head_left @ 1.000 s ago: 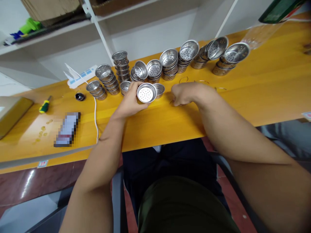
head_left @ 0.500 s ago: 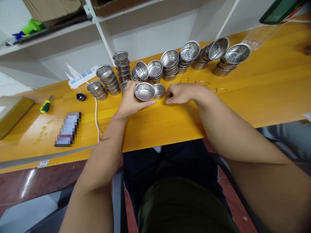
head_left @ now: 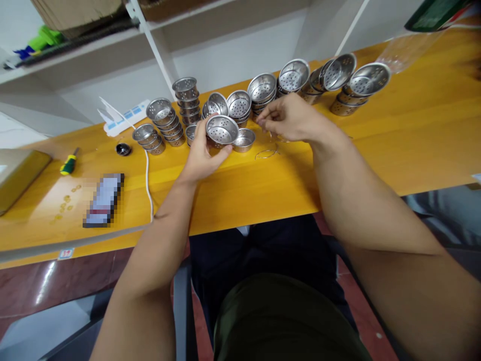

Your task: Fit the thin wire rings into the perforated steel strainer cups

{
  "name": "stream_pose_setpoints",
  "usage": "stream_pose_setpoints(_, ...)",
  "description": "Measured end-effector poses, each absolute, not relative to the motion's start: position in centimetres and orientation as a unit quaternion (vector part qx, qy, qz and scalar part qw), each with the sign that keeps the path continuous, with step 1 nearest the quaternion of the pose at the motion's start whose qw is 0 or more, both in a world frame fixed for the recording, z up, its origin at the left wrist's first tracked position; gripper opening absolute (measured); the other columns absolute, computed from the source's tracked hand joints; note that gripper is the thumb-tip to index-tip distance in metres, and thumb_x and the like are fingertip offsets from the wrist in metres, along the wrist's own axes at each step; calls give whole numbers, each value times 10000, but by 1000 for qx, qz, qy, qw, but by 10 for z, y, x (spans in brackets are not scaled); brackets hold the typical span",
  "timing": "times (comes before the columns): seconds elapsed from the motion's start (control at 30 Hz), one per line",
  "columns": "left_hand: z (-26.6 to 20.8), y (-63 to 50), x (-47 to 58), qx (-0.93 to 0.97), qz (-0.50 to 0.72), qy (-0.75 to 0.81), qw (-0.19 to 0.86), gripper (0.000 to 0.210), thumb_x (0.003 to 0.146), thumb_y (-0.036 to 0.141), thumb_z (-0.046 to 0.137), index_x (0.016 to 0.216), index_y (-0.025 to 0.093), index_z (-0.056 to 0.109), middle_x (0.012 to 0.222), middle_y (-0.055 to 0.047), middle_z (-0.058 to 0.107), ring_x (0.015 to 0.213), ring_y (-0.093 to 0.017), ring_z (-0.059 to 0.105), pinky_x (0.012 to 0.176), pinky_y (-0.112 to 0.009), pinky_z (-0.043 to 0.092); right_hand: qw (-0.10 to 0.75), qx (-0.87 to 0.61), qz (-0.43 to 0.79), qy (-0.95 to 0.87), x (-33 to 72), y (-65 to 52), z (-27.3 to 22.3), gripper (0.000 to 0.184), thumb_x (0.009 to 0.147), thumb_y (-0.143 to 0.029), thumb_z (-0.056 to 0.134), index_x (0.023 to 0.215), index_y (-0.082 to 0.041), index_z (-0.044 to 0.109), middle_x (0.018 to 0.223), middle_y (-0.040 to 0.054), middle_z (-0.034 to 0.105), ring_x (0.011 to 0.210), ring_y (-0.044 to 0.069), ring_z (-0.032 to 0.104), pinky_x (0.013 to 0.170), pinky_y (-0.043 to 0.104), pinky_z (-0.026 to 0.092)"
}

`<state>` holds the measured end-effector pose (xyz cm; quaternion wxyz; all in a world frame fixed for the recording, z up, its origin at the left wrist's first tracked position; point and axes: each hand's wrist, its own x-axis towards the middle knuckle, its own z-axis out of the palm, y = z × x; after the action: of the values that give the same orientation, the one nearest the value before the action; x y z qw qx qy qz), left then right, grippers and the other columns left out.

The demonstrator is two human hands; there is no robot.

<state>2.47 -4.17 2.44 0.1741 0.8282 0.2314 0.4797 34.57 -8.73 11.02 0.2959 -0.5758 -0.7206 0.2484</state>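
Note:
My left hand [head_left: 205, 153] is closed around a small steel strainer cup [head_left: 222, 130] with a perforated bottom, held tilted above the table with its mouth toward me. Another perforated cup [head_left: 244, 140] stands on the table just right of it. My right hand [head_left: 287, 118] hovers before the stacks, fingers curled and fingertips close together; what they pinch, if anything, cannot be made out. Thin wire shows faintly beneath those fingers. On the table below lies a bent thin wire piece [head_left: 267, 154].
Several stacks of perforated cups [head_left: 188, 100] line the back of the table [head_left: 248, 195]. Leftward are a white cable [head_left: 148, 185], a phone [head_left: 104, 200], a screwdriver [head_left: 69, 164] and a box [head_left: 22, 175]. A clear plastic container [head_left: 400, 52] stands at the far right, below shelves.
My right hand has risen and moved toward the back stacks, its fist loosening. The wire piece now shows where that hand was. My left hand has lifted the cup slightly.

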Motion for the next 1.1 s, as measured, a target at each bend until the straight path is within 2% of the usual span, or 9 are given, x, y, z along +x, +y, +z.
stream_pose_setpoints(0.1,33,-53,27,825,476,260,161,1193,876,750,1190,1842,458,554,1769,-126,653,1805,-482,651,1570,-749,506,389,-550,254,-694,333,-95,117,163,1193,-374,872,1145,-219,856,1000,114,888,848,226,764,777,379,628)
stream_pose_setpoints(0.2,37,-59,29,813,457,308,187,1140,865,763,1190,1767,400,594,1662,-137,714,1655,-451,756,1452,-714,631,443,-492,258,-704,312,-105,118,288,1218,-521,865,1152,-244,828,955,73,831,867,215,740,794,385,598)
stream_pose_setpoints(0.3,32,-57,29,808,437,319,232,1072,932,822,1116,1735,386,557,1581,-122,748,1536,-404,819,1343,-642,710,427,-500,243,-713,288,-114,116,379,1211,-666,848,1218,-288,832,941,69,782,941,292,753,830,428,661)
stream_pose_setpoints(0.37,27,-54,29,810,432,311,244,1058,955,860,1078,1728,389,530,1579,-116,744,1530,-389,824,1334,-617,715,399,-532,228,-711,275,-117,114,415,1224,-714,803,1291,-306,835,960,76,771,1004,329,762,870,451,697)
stream_pose_setpoints(0.53,21,-50,29,807,441,312,239,1070,919,853,1112,1676,378,523,1549,-109,744,1515,-393,832,1346,-620,705,369,-562,204,-712,266,-118,112,419,1275,-667,706,1417,-293,832,1036,95,793,1067,343,770,975,470,706)
stream_pose_setpoints(0.67,17,-47,29,811,440,309,232,1081,918,857,1110,1678,376,511,1556,-114,740,1528,-402,828,1347,-623,697,362,-553,208,-721,267,-116,111,476,1248,-699,748,1497,-302,830,1057,101,798,1021,349,747,950,485,693)
stream_pose_setpoints(0.8,14,-44,29,808,448,299,240,1055,940,897,1071,1669,381,510,1571,-113,738,1524,-384,831,1335,-601,697,355,-552,207,-725,265,-116,109,466,1249,-687,746,1486,-292,819,1084,102,811,1023,336,755,928,454,682)
stream_pose_setpoints(1.0,20,-50,32,791,458,307,266,1165,786,1020,1092,1587,362,562,1540,-104,755,1501,-388,838,1339,-620,695,358,-571,197,-712,257,-117,105,387,1269,-594,690,1490,-296,801,1089,87,822,1073,335,782,940,437,683)
stream_pose_setpoints(1.1,25,-54,33,788,451,320,269,1147,777,1048,1072,1538,337,591,1469,-97,779,1435,-386,854,1298,-625,710,374,-551,210,-715,252,-117,104,320,1237,-506,707,1455,-293,806,1062,74,805,1041,321,769,930,426,675)
